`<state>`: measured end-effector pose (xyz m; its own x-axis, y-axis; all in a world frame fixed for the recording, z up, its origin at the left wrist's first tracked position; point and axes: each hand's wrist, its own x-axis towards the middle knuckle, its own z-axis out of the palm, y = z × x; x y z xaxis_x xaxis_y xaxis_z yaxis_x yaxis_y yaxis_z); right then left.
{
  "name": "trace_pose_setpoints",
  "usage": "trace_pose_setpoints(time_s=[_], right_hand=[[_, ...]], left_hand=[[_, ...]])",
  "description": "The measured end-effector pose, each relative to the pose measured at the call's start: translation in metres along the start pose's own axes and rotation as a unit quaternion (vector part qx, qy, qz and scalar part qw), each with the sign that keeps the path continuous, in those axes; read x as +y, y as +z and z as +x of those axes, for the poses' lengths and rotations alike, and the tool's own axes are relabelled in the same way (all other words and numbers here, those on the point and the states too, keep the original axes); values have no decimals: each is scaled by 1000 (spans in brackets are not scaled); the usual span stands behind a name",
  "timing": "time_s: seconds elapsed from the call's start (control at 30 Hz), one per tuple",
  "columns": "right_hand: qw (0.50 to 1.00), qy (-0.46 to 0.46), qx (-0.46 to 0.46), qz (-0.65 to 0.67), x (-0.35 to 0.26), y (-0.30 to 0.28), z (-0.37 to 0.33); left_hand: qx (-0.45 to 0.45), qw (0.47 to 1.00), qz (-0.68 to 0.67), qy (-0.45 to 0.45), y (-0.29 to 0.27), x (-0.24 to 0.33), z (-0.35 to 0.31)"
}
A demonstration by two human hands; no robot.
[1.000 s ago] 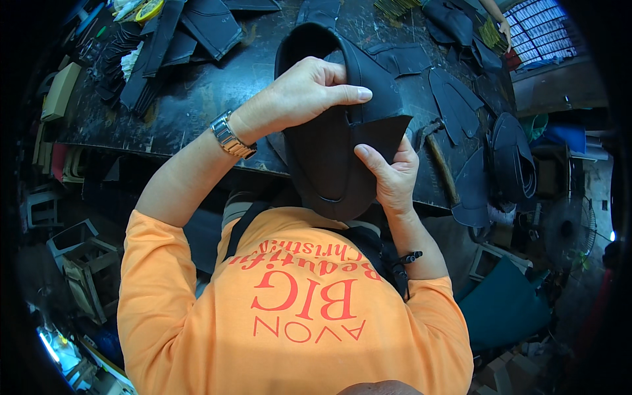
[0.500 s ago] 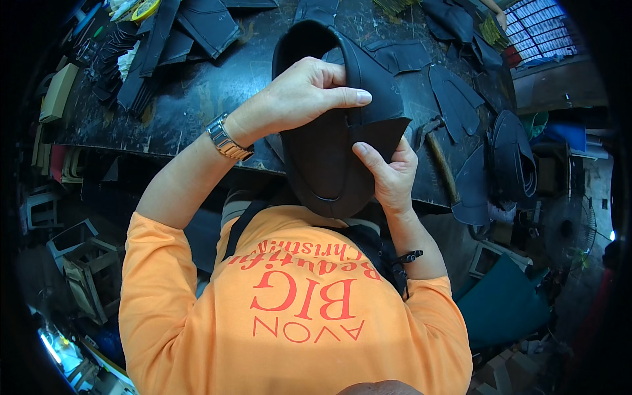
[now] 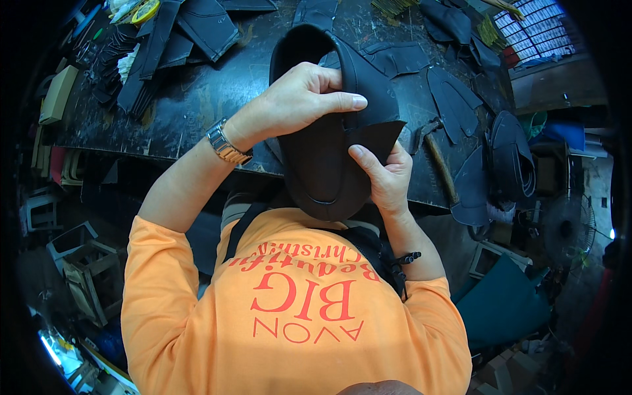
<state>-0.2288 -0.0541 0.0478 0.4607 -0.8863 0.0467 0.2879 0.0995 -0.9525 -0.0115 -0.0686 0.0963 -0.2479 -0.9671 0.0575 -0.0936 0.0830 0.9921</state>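
at the centre of the frame, above a dark workbench (image 3: 197,112), a person held a black leather shoe upper (image 3: 329,164) in both hands. the left hand (image 3: 296,99) was clamped over its top strap, thumb stretched right; the right hand (image 3: 385,178) pinched its right edge. cut black leather pieces (image 3: 454,105) and a hammer (image 3: 438,161) lay on the bench at right.
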Motion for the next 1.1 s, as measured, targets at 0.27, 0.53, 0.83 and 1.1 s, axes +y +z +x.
trace_pose_setpoints(time_s=[0.27,0.53,0.83,1.1], right_hand=[[998,-17,-13,-56,1,2,-4],[993,-50,-36,-96,-4,3,-7],[996,-34,-15,-80,-3,7,-3],[997,-21,-23,-72,-1,8,-2]], left_hand=[[20,1000,-8,15,3,-1,-1],[18,1000,15,9,0,-1,-2],[17,999,26,29,-2,-4,-5],[13,1000,8,27,-2,-7,-5]])
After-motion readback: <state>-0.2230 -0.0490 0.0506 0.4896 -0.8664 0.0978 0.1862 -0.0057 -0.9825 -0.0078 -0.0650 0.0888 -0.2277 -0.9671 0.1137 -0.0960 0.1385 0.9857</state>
